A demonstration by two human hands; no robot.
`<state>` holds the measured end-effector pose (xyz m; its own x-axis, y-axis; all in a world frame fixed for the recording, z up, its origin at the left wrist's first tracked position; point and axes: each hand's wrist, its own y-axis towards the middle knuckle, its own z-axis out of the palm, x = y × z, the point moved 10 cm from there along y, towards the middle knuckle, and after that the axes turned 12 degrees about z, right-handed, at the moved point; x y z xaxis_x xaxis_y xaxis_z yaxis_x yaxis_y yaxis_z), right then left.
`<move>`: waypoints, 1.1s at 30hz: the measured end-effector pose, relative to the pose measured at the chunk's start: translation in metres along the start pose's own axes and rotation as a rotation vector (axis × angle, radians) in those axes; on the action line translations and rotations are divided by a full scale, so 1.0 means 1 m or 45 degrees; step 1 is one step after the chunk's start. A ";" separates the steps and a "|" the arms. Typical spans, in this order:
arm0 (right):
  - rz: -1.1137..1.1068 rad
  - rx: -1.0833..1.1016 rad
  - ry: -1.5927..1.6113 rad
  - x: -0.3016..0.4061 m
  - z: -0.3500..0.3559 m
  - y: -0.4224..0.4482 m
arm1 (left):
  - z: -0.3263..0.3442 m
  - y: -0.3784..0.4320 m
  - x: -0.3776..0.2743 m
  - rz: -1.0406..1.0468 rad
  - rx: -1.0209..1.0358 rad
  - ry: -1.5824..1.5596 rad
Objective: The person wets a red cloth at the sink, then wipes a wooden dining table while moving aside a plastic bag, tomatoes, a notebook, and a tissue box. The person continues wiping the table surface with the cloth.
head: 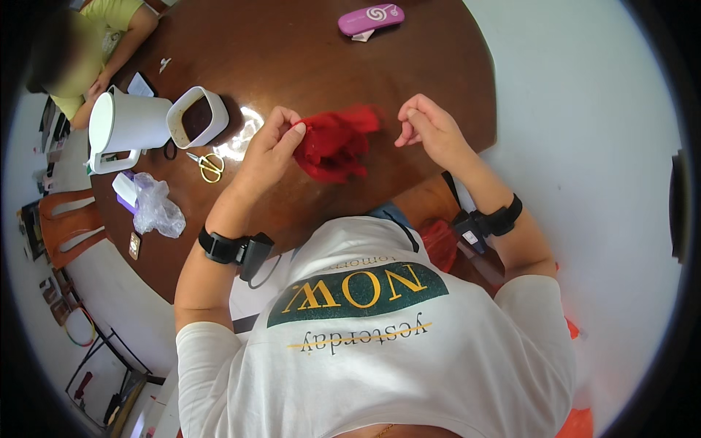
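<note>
My left hand [275, 145] pinches the left edge of a bunched red cloth piece [334, 145] between thumb and fingers. The cloth hangs above the brown table [306, 60] and is blurred, so its exact form is hard to make out. To the right of it, apart from the cloth, my right hand [432, 128] is raised with its fingers curled in and the thumb against them. Nothing shows in that hand, though a very thin thread could not be made out. Both forearms wear black strapped devices.
Left on the table are gold-handled scissors [210, 166], an open white container of dark liquid [198, 116], a white pitcher [131, 123] and a crumpled plastic bag [157, 211]. A purple case [372, 19] lies at the far side. Another person [109, 49] sits far left.
</note>
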<state>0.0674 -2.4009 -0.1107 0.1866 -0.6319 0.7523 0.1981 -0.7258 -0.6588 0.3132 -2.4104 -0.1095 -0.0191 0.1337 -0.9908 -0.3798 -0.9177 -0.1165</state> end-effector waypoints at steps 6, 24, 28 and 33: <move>-0.457 -0.059 -0.815 0.021 0.085 0.030 | 0.003 -0.001 -0.001 -0.074 0.062 0.029; -0.234 0.296 -0.342 0.090 0.045 0.063 | -0.075 -0.007 -0.045 -0.050 -0.492 -0.302; -0.695 -0.267 -0.808 0.113 0.009 0.123 | -0.110 0.031 -0.004 0.100 -0.573 0.600; -0.722 -0.633 -1.638 0.090 -0.033 0.193 | -0.034 0.071 0.067 0.098 -0.247 1.165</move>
<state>0.0907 -2.6065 -0.1701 0.9511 0.2337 0.2020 0.2424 -0.9700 -0.0192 0.3169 -2.4791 -0.1863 0.7282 -0.2007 -0.6554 -0.2452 -0.9692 0.0243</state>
